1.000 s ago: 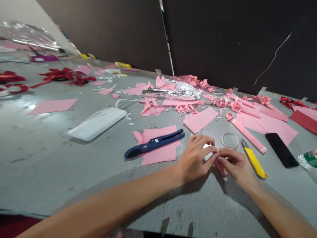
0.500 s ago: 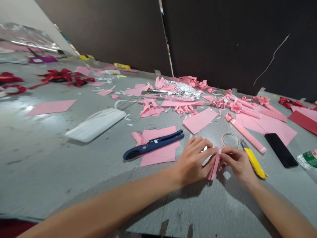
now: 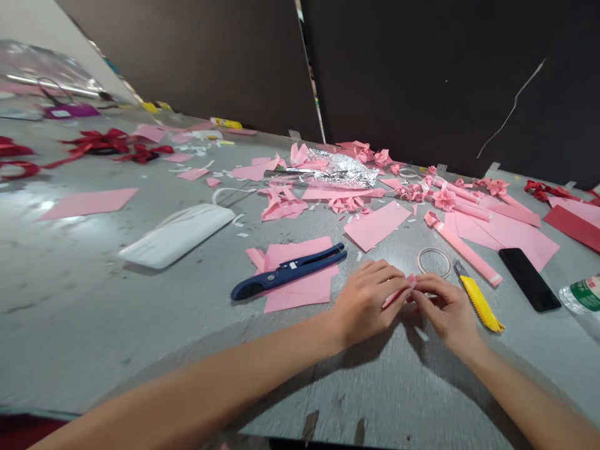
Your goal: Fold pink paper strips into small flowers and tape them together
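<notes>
Between my two hands is a small piece of folded pink paper (image 3: 411, 280), mostly covered by the fingers. My left hand (image 3: 372, 299) grips it with fingers curled, and a pink edge shows under the index finger. The thumb and index finger of my right hand (image 3: 443, 306) pinch its other end. Just beyond the right hand lies a roll of narrow tape (image 3: 434, 262). A yellow utility knife (image 3: 482, 304) rests to its right, blade end pointing away. Left of my hands, navy-handled scissors or cutters (image 3: 288, 272) lie on pink paper sheets (image 3: 300, 302).
Farther back are a rolled pink paper tube (image 3: 464, 248), pink paper flowers (image 3: 444, 200) and crumpled clear wrap (image 3: 347, 170). A black phone (image 3: 529, 279) and a bottle (image 3: 584, 295) sit right. A white flat object (image 3: 178, 236) and red ribbon bows (image 3: 105, 142) lie left. A dark panel (image 3: 422, 81) stands behind.
The pink paper has been turned: its strip hung down between my hands before and now is mostly hidden by the fingers. The view has shifted slightly.
</notes>
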A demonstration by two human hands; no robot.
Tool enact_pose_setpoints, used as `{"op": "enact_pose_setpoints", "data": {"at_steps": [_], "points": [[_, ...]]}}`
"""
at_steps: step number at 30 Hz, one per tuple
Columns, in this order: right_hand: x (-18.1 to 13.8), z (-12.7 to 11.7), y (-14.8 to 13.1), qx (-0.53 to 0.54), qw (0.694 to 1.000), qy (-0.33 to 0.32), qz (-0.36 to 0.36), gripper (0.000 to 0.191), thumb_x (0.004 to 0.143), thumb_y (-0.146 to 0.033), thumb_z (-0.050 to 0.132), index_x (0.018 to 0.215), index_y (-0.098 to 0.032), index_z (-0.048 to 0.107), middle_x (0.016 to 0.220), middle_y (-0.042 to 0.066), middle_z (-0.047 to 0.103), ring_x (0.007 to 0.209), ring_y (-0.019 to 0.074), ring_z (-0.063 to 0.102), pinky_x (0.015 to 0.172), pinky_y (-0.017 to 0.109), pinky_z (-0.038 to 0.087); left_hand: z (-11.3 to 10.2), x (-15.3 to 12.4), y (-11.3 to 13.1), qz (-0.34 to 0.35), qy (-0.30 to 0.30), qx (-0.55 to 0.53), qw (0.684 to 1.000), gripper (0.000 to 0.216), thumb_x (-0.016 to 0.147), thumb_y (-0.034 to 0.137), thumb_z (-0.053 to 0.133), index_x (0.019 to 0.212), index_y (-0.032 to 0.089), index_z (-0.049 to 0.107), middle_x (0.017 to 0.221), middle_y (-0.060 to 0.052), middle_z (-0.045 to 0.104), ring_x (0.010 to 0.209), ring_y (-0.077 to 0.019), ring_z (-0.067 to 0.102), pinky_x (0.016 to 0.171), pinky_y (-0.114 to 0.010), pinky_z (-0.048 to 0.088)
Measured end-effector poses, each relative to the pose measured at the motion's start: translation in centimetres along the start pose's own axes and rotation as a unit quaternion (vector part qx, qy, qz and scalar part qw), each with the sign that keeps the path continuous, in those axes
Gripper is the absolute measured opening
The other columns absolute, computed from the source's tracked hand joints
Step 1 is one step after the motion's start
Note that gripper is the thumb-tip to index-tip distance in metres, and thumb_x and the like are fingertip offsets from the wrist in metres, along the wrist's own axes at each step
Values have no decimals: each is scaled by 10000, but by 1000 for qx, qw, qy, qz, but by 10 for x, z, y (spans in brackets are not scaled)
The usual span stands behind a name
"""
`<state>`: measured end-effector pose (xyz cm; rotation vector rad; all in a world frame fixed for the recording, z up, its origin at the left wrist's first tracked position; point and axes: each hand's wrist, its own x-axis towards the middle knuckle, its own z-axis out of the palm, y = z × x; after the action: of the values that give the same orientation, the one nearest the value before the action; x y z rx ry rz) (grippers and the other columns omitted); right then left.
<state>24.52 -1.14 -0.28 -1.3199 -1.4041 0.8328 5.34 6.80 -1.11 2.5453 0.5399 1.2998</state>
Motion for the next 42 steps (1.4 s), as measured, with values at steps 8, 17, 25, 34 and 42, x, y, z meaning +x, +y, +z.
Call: {"op": "enact_pose_setpoints", "data": {"at_steps": [8,17,25,34,42], "points": [[-1,1,4,24,1000,-1,-7,226,1015,-464,771,993,-283,904,1096,124,821,876,246,766,630,339,654,-1,1,0,6,-8,16,1000,152,1090,210,645,1111,206,795,1008,-54,843,925,-224,748,858,-394,548],[-2,3,7,19,1000,0,-5,208,1017,-423,761,963,-277,898,1087,133,817,909,258,763,636,340,641,-3,3,2,14,-4,4,1000,156,1080,191,631,1082,202,787,981,-47,835,904,-218,740,846,-399,510],[-1,3,8,5,1000,5,-11,176,988,-342,746,965,-253,896,1069,121,825,898,243,768,631,312,625,-1,5,1,-17,-9,-39,999,146,1067,182,652,998,197,779,942,-33,823,881,-210,726,846,-385,491],[-1,2,7,-41,997,2,-71,150,1000,-258,722,970,-249,869,1041,107,843,882,224,798,616,279,625,-1,6,-1,-31,-14,-42,999,126,1058,197,670,964,199,754,923,-18,822,876,-214,726,848,-388,466],[-1,4,8,-63,991,6,-120,165,1002,-191,694,996,-242,851,1029,99,851,872,220,811,610,273,644,-2,5,3,-13,-9,6,1000,132,1023,162,650,938,207,741,890,-11,832,852,-216,741,884,-418,444]]}}
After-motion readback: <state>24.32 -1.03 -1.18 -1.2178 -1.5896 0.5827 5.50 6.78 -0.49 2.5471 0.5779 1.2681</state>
